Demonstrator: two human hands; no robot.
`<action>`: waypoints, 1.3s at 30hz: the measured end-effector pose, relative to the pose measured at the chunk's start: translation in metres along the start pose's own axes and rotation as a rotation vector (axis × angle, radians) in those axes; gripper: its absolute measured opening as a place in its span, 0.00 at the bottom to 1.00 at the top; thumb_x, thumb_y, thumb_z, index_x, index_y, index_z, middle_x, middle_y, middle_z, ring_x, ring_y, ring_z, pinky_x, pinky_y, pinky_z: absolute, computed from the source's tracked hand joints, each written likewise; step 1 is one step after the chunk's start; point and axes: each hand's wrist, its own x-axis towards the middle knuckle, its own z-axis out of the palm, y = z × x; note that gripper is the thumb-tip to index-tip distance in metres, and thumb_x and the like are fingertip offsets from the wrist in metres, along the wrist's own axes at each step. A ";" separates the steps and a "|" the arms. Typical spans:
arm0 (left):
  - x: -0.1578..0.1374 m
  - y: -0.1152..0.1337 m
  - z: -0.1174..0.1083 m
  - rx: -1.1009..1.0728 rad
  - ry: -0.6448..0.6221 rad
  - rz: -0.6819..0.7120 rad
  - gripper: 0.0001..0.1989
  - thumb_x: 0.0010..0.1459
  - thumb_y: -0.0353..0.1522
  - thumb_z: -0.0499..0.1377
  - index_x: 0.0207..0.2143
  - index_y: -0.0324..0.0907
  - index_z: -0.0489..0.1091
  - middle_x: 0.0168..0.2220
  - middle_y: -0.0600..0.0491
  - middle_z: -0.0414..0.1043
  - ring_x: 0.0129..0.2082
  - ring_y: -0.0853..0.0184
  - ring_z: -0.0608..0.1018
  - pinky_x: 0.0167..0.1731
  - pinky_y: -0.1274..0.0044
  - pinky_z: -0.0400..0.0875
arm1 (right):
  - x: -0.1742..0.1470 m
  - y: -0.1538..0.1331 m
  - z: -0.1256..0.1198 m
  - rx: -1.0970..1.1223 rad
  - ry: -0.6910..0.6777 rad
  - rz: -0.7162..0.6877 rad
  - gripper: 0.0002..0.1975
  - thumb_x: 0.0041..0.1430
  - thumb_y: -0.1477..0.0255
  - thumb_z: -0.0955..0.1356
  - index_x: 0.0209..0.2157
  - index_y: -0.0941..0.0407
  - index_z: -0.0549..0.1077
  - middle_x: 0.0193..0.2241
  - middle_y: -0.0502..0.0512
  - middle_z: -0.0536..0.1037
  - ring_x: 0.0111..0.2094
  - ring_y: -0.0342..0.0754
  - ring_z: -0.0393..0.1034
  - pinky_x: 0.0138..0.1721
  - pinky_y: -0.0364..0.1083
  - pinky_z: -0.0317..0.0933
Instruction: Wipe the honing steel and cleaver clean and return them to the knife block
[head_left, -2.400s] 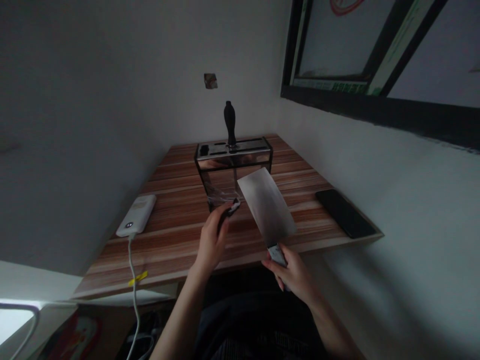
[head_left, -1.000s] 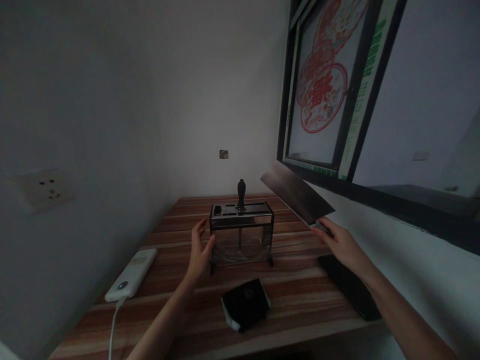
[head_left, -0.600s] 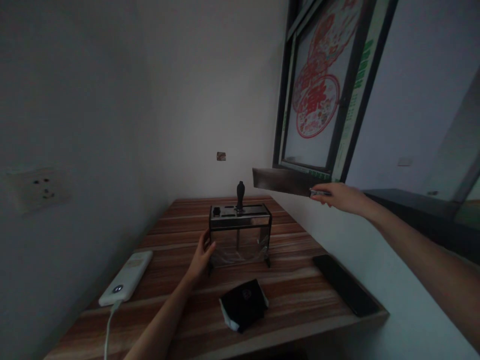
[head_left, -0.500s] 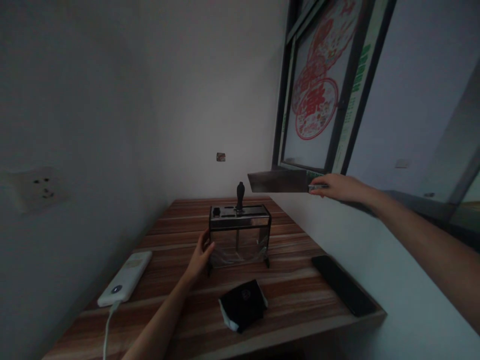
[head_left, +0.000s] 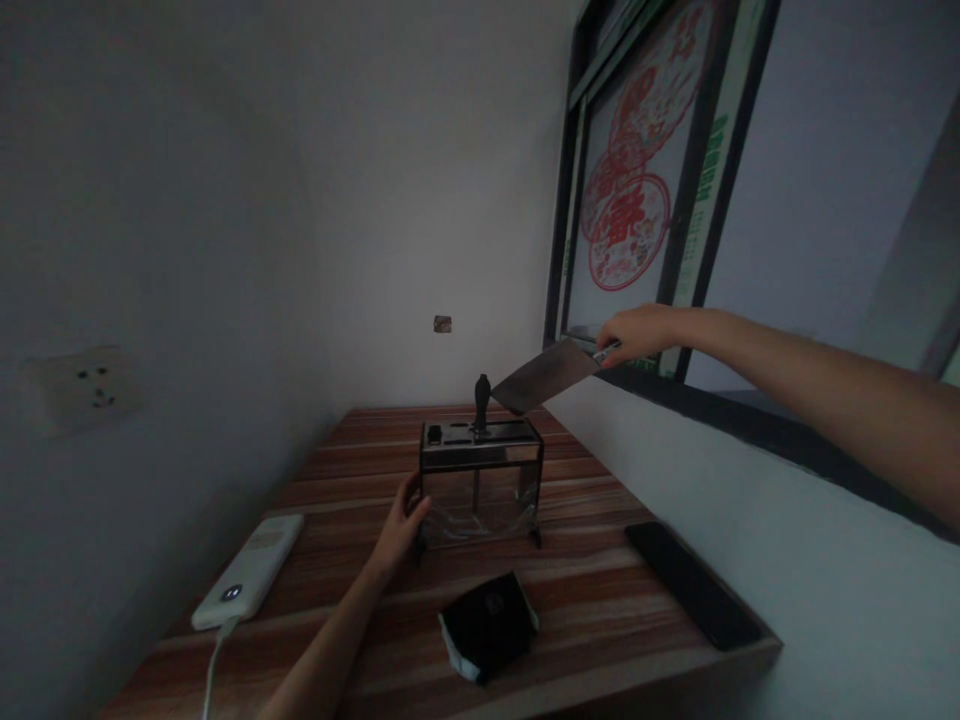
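Note:
A knife holder point(head_left: 480, 456) with a metal top and clear sides stands upright on the wood-grain table. My left hand point(head_left: 399, 522) grips its left side, thumb at the front and fingers partly hidden behind. One black-handled tool point(head_left: 482, 402) stands in a top slot, its thin shaft showing through the clear side. In my right hand point(head_left: 636, 332), closed round the handle, is a cleaver point(head_left: 546, 376). The blade slants down to the left above the holder's right part, its end close to the black handle; whether they touch I cannot tell.
A folded black cloth item point(head_left: 489, 622) with a pale edge lies in front of the holder. To the left is a white power bank point(head_left: 251, 570) with a cable; a black phone point(head_left: 694, 582) lies at the right edge. Walls and a window point(head_left: 630, 190) border the table.
My right hand has risen slightly and moved left, tilting the cleaver from level to blade-end down. My left hand stays on the knife holder. The view has shifted a little.

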 end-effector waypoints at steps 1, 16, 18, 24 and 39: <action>0.000 -0.001 0.000 -0.001 -0.001 -0.001 0.32 0.52 0.46 0.58 0.57 0.42 0.58 0.58 0.44 0.63 0.56 0.56 0.68 0.54 0.68 0.65 | 0.002 0.000 -0.001 -0.013 0.012 -0.017 0.17 0.49 0.61 0.71 0.39 0.54 0.78 0.28 0.56 0.80 0.27 0.51 0.72 0.28 0.46 0.58; -0.004 0.009 0.000 -0.003 -0.023 0.010 0.30 0.55 0.42 0.57 0.58 0.41 0.57 0.60 0.42 0.61 0.56 0.57 0.68 0.53 0.71 0.65 | 0.009 0.001 -0.002 0.026 -0.025 -0.029 0.17 0.47 0.59 0.72 0.37 0.54 0.79 0.27 0.54 0.80 0.27 0.49 0.72 0.30 0.46 0.59; -0.004 0.009 0.000 -0.003 -0.020 0.014 0.29 0.55 0.41 0.57 0.57 0.41 0.57 0.60 0.42 0.60 0.57 0.57 0.68 0.54 0.71 0.64 | 0.010 -0.002 -0.004 0.029 -0.064 -0.016 0.17 0.48 0.60 0.72 0.37 0.55 0.79 0.26 0.53 0.80 0.27 0.50 0.73 0.30 0.46 0.59; -0.002 0.008 -0.001 0.003 -0.018 0.020 0.30 0.54 0.41 0.58 0.57 0.41 0.58 0.59 0.42 0.61 0.58 0.57 0.67 0.55 0.69 0.62 | 0.020 -0.014 -0.018 -0.028 -0.187 -0.010 0.16 0.50 0.63 0.72 0.39 0.57 0.78 0.24 0.52 0.79 0.26 0.48 0.73 0.31 0.45 0.59; -0.002 0.008 -0.002 -0.023 -0.037 0.038 0.30 0.54 0.40 0.58 0.57 0.42 0.58 0.60 0.44 0.61 0.58 0.57 0.66 0.56 0.69 0.61 | 0.094 -0.070 -0.034 -0.232 -0.026 0.043 0.18 0.45 0.60 0.73 0.25 0.64 0.77 0.26 0.55 0.78 0.42 0.56 0.72 0.45 0.59 0.56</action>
